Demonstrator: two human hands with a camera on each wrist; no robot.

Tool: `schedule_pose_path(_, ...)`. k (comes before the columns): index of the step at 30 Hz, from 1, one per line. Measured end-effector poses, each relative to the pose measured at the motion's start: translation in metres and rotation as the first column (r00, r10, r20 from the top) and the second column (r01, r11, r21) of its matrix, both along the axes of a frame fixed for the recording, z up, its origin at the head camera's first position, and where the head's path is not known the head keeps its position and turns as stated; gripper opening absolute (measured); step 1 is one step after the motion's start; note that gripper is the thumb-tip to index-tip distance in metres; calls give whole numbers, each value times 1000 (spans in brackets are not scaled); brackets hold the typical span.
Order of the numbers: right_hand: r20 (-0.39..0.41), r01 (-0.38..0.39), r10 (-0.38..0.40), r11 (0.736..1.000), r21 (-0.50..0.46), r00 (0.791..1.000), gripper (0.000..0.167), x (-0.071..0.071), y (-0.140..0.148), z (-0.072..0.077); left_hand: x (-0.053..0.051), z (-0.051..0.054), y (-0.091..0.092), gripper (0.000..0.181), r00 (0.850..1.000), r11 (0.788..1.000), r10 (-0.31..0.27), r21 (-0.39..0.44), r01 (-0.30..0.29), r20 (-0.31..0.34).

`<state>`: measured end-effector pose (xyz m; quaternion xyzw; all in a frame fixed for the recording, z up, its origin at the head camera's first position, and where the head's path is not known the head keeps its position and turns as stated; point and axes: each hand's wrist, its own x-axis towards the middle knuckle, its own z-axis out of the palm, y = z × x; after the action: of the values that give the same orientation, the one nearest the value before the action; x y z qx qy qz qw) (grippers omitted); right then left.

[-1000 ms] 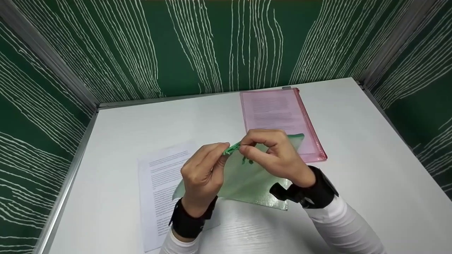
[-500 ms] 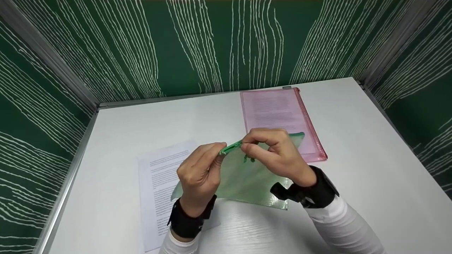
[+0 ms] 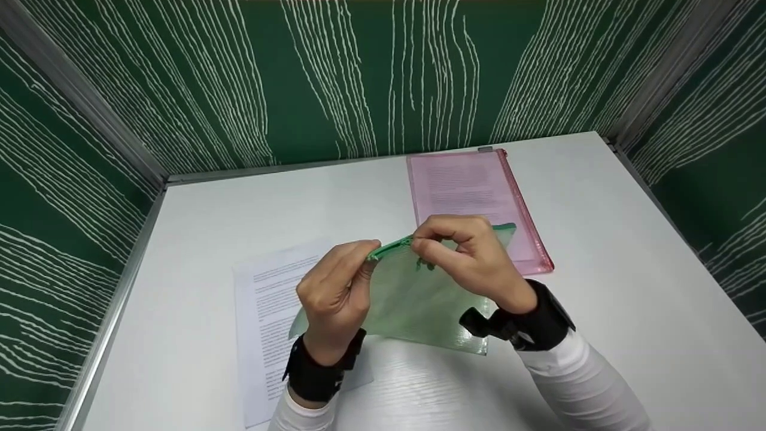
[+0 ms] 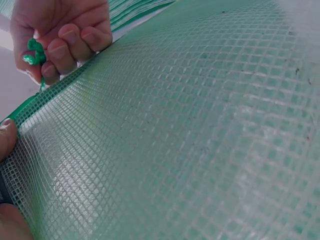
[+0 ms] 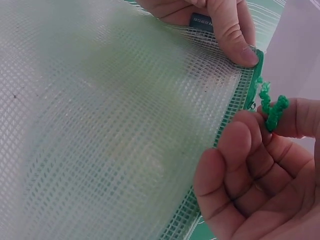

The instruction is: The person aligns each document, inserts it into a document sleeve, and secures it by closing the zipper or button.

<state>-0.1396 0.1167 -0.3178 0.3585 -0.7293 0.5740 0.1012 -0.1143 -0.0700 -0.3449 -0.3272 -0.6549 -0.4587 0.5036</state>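
A translucent green mesh zipper pouch (image 3: 413, 299) is held up above the table, its zipper edge (image 3: 392, 246) raised between both hands. My left hand (image 3: 336, 293) grips that edge near one end, thumb on the near side; in the right wrist view its thumb presses the mesh beside a dark label (image 5: 201, 21). My right hand (image 3: 464, 254) pinches the zipper pull, and a green cord (image 5: 272, 112) sticks out between thumb and fingers. The other fingers lie curled against the mesh. The slider is mostly hidden by the fingertips.
Printed paper sheets (image 3: 284, 335) lie on the white table (image 3: 239, 209) at the left, partly beneath the left arm and pouch. Behind the right hand lies a pink zipper pouch (image 3: 461, 179) with printed paper inside. Green panels (image 3: 371, 84) with white lines enclose the table.
The left hand has shifted slightly left and the right hand slightly up and right. A longer stretch of zipper edge shows between them.
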Motion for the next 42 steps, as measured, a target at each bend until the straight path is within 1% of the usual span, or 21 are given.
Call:
schedule_pose_path(6, 15, 7, -7, 1000, 7, 1000, 18, -3, 2, -2, 0, 1, -2, 11, 1000, 1000, -5, 18, 5, 2)
schedule_pose_path(13, 23, 19, -20, 1000, 18, 1000, 16, -5, 3, -2, -1, 0, -3, 11, 1000, 1000, 2, 15, -2, 8)
schedule_pose_path(19, 29, 32, -33, 999, 16, 999, 16, -6, 4, -3, -1, 1, -3, 11, 1000, 1000, -5, 17, 5, 7)
schedule_pose_path(22, 41, 43, -43, 999, 9, 998, 16, -7, 5, -4, -1, 1, -4, 11, 1000, 1000, 3, 26, -4, 7)
schedule_pose_path(27, 78, 49, -48, 999, -7, 996, 17, -8, 6, -5, -1, 1, -4, 10, 1000, 999, 0, 44, 0, -2)
schedule_pose_path(33, 95, 53, -52, 999, -11, 994, 16, -9, 8, -7, -1, 1, -4, 10, 1000, 999, -3, 42, 3, -2)
schedule_pose_path(37, 110, 71, -69, 997, -11, 992, 16, -9, 9, -7, -1, 1, -4, 10, 1000, 999, -7, 42, 7, -7)
schedule_pose_path(42, 125, 96, -93, 995, -19, 988, 17, -9, 10, -8, -1, 2, -4, 9, 1000, 999, 2, 51, -1, -18)
